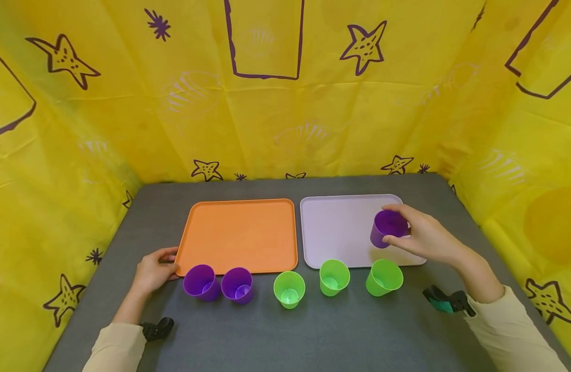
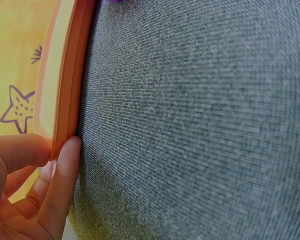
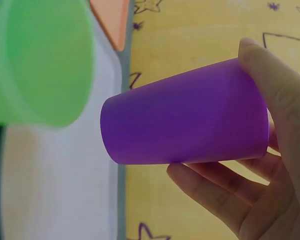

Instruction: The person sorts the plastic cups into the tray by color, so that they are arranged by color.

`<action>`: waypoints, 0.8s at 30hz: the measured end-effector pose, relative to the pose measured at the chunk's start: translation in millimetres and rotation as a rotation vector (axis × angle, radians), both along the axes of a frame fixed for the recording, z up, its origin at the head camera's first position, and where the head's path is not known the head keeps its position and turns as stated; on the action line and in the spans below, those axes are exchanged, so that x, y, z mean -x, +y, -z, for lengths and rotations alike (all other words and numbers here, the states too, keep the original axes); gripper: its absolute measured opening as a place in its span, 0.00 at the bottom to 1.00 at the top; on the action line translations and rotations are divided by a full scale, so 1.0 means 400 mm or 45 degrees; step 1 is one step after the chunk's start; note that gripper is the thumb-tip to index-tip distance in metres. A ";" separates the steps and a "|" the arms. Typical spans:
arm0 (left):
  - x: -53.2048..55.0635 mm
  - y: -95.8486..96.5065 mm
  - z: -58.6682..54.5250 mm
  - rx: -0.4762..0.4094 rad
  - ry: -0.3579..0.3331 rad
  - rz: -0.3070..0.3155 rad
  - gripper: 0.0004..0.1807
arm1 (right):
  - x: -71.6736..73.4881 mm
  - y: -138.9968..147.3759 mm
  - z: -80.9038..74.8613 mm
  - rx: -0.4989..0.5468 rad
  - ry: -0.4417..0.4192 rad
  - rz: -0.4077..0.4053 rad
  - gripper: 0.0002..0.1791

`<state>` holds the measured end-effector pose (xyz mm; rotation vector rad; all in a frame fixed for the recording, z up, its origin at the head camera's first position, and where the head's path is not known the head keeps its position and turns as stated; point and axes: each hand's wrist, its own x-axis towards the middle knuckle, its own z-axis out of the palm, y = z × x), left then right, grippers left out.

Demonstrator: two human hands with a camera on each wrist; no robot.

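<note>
My right hand [image 1: 427, 235] grips a purple cup [image 1: 383, 235] near its rim, thumb on one side and fingers on the other. In the head view the cup overlaps the right part of the pale lilac tray [image 1: 338, 227]; the right wrist view shows the cup's smooth side wall [image 3: 185, 115]. At the left, my left hand [image 1: 155, 271] pinches the edge of an orange tray [image 1: 238, 232] near its front left corner. The left wrist view has thumb and fingers at the tray's rim [image 2: 67, 75].
Two purple cups [image 1: 201, 283] [image 1: 237, 287] stand upright before the orange tray. Three green cups [image 1: 290, 290] [image 1: 334, 279] [image 1: 384, 279] continue the row to the right. A dark grey cloth [image 1: 313, 341] covers the table, with yellow patterned curtains [image 1: 248, 119] around it.
</note>
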<state>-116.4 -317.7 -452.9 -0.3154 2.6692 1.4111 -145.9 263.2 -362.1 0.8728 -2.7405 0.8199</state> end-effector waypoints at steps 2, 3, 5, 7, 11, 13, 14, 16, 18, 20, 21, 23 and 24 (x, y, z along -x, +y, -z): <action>0.000 0.000 0.001 -0.003 -0.003 -0.004 0.29 | 0.010 -0.016 -0.011 0.010 0.004 -0.032 0.35; 0.000 0.000 0.001 -0.006 -0.003 -0.005 0.29 | 0.016 -0.025 -0.017 0.009 0.007 -0.043 0.35; -0.001 0.000 0.001 -0.007 -0.001 -0.005 0.29 | 0.025 -0.042 -0.029 0.003 -0.010 -0.051 0.35; -0.001 0.000 0.001 -0.008 -0.002 -0.009 0.29 | 0.034 -0.060 -0.040 -0.006 -0.025 -0.051 0.34; -0.003 0.000 0.001 -0.004 -0.006 -0.010 0.30 | 0.051 -0.096 -0.056 -0.023 -0.060 -0.064 0.34; -0.002 0.000 0.002 -0.007 -0.008 -0.012 0.29 | 0.058 -0.115 -0.061 -0.019 -0.078 -0.082 0.34; -0.002 0.000 0.003 -0.007 -0.008 -0.012 0.29 | 0.061 -0.124 -0.064 -0.021 -0.082 -0.087 0.34; -0.002 -0.001 0.004 -0.012 -0.003 -0.008 0.29 | 0.067 -0.142 -0.069 -0.027 -0.078 -0.092 0.35; 0.000 -0.002 0.005 -0.015 -0.002 -0.009 0.29 | 0.073 -0.160 -0.074 -0.029 -0.078 -0.101 0.35; 0.001 -0.003 0.006 -0.015 0.000 -0.009 0.29 | 0.080 -0.178 -0.079 -0.029 -0.086 -0.112 0.36; 0.001 -0.003 0.007 -0.015 0.001 -0.010 0.29 | 0.084 -0.188 -0.080 -0.022 -0.093 -0.125 0.36; 0.002 -0.003 0.008 -0.012 0.000 -0.014 0.29 | 0.091 -0.209 -0.086 0.001 -0.134 -0.155 0.36; 0.002 -0.003 0.008 -0.011 0.003 -0.014 0.29 | 0.093 -0.220 -0.088 0.009 -0.150 -0.166 0.36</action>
